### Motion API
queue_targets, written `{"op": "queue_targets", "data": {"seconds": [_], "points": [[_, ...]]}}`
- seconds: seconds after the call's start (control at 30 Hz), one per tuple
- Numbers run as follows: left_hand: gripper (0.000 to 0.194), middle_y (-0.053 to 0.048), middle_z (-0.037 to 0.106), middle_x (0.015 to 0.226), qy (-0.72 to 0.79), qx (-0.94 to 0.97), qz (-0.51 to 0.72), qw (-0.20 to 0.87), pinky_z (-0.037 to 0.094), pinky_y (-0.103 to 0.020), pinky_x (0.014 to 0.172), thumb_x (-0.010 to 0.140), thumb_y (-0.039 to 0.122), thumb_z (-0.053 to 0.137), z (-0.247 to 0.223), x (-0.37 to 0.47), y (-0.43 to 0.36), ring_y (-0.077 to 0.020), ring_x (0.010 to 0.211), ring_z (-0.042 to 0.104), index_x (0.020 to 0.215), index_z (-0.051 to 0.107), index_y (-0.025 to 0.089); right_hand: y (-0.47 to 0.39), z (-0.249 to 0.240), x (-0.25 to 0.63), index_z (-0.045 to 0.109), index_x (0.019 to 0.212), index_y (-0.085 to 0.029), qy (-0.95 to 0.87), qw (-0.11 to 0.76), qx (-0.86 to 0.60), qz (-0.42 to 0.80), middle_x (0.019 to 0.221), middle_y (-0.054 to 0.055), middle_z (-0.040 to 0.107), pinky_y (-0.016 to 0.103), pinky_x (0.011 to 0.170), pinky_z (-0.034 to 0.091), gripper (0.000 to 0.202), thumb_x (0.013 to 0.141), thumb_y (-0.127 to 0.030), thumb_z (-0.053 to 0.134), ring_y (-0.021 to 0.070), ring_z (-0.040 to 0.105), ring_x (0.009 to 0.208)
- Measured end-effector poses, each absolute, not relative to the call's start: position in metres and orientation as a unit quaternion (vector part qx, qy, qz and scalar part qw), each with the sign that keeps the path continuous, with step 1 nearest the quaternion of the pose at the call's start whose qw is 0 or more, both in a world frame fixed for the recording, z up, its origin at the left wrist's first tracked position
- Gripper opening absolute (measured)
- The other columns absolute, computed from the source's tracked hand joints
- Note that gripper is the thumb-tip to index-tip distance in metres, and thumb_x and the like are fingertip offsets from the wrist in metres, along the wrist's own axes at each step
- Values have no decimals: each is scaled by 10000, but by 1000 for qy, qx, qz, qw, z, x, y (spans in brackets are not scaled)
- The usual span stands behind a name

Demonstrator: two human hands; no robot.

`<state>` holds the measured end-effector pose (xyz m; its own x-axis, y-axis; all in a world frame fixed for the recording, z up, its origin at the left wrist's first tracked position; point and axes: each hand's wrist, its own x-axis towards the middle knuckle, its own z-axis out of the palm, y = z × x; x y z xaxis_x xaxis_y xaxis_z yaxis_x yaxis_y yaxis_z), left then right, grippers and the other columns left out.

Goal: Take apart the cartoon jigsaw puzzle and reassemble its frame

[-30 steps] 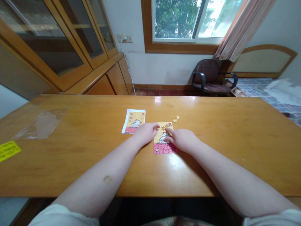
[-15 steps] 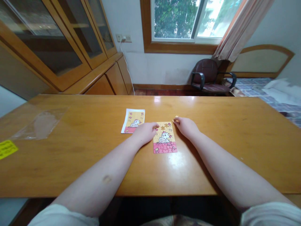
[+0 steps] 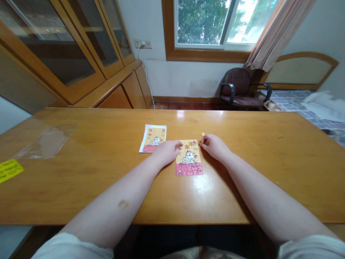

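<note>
A nearly filled jigsaw puzzle [image 3: 188, 158] lies flat on the table, showing a white cartoon animal in a red hat on yellow and pink. Gaps show wood near its top edge. My left hand [image 3: 167, 150] rests at the puzzle's upper left edge, its fingers bent and holding that edge. Just off the upper right edge, my right hand [image 3: 214, 145] pinches a small puzzle piece [image 3: 199, 143], mostly hidden by the fingertips. One loose piece [image 3: 203, 134] lies beyond the right fingers. Left of the puzzle is a picture sheet [image 3: 153, 138] with the same design, partly behind my left hand.
The wooden table [image 3: 107, 172] spans the view. A clear plastic bag [image 3: 51, 142] and a yellow note [image 3: 10, 170] lie at its left. Beyond stand a glass-door cabinet [image 3: 81, 46], an armchair [image 3: 238, 86] and a bed [image 3: 291, 99].
My right hand has drawn slightly nearer with a piece between its fingertips, leaving one loose piece behind it. My left hand and the puzzle stay in place.
</note>
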<state>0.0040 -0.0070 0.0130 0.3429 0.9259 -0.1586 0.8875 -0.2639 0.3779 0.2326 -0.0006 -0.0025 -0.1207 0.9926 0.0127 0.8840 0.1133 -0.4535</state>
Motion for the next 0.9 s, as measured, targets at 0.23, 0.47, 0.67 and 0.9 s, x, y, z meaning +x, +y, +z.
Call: {"op": "queue_targets", "data": {"seconds": [0.23, 0.47, 0.67, 0.9], "points": [[375, -18, 696, 1160, 572, 795, 49, 195, 493, -352, 897, 856, 212, 454, 12, 5, -7, -233, 1039, 642, 1165, 653, 287, -18, 4, 214, 706, 1016, -222, -726, 231, -590, 267, 906, 20, 717, 251, 727, 465, 216, 828, -238, 599, 136, 621, 746], [386, -27, 692, 1171, 567, 801, 43, 189, 491, -345, 909, 856, 208, 446, 11, 6, -6, -232, 1057, 636, 1178, 649, 274, -20, -9, 196, 710, 934, -202, -699, 246, -576, 344, 877, 21, 741, 241, 723, 493, 157, 819, -288, 646, 141, 670, 782], [383, -16, 694, 1167, 570, 798, 47, 191, 493, -334, 904, 857, 212, 449, 8, 5, -5, -221, 1039, 643, 1175, 648, 286, -12, -13, 193, 727, 942, -227, -745, 220, -576, 255, 896, 33, 732, 279, 800, 468, 156, 838, -293, 631, 169, 647, 865], [366, -10, 699, 1153, 570, 796, 60, 195, 502, -343, 877, 857, 224, 443, 9, 5, -5, -227, 1023, 649, 1142, 662, 292, -2, -18, 193, 724, 956, -198, -777, 236, -549, 200, 936, 54, 723, 290, 857, 433, 165, 844, -277, 632, 175, 616, 922]]}}
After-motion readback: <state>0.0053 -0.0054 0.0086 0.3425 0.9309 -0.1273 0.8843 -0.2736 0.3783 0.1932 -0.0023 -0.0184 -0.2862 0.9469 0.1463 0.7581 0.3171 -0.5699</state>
